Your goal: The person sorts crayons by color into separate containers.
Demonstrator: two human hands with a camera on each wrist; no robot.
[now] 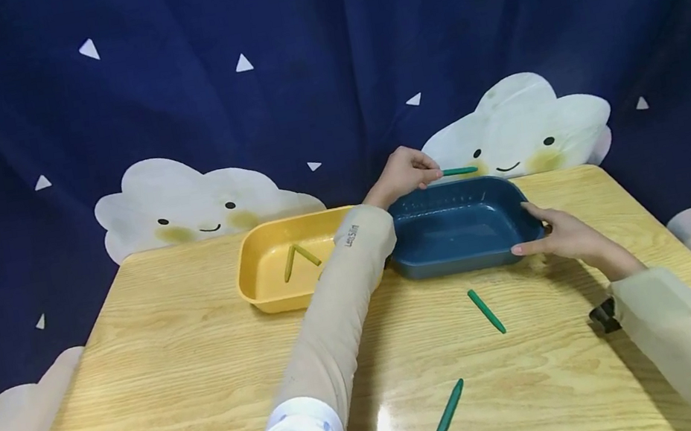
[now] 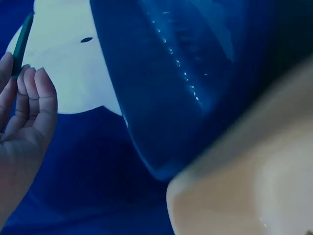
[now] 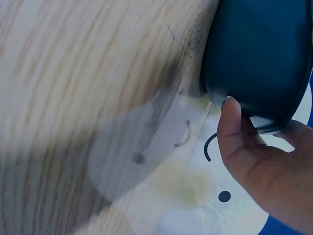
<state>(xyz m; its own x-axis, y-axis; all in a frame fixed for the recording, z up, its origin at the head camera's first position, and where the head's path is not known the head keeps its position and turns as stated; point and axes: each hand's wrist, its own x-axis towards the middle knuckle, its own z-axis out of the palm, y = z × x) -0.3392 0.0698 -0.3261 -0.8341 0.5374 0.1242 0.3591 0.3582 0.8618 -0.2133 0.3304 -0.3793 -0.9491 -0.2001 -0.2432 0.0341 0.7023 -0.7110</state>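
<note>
My left hand [image 1: 405, 174] pinches a green crayon [image 1: 460, 171] between thumb and fingers, just above the far rim of a dark blue basin [image 1: 462, 263]. The left wrist view shows the same crayon [image 2: 22, 45] sticking out past the fingertips. At the basin's right end, my right hand [image 1: 562, 235] grips the wall, its thumb towards the near corner and its fingers further back. Seen from the right wrist, the thumb [image 3: 230, 122] lies against the basin's outside [image 3: 254, 63]. Two more green crayons lie on the table, one [image 1: 486, 311] near the basin and one [image 1: 450, 408] closer to me.
A yellow basin [image 1: 249, 280] stands left of the blue one, partly covered by my left sleeve, with yellow-green crayons [image 1: 306, 254] inside. Behind the wooden table [image 1: 183, 392] hangs a dark blue curtain [image 1: 304, 41] printed with clouds and triangles.
</note>
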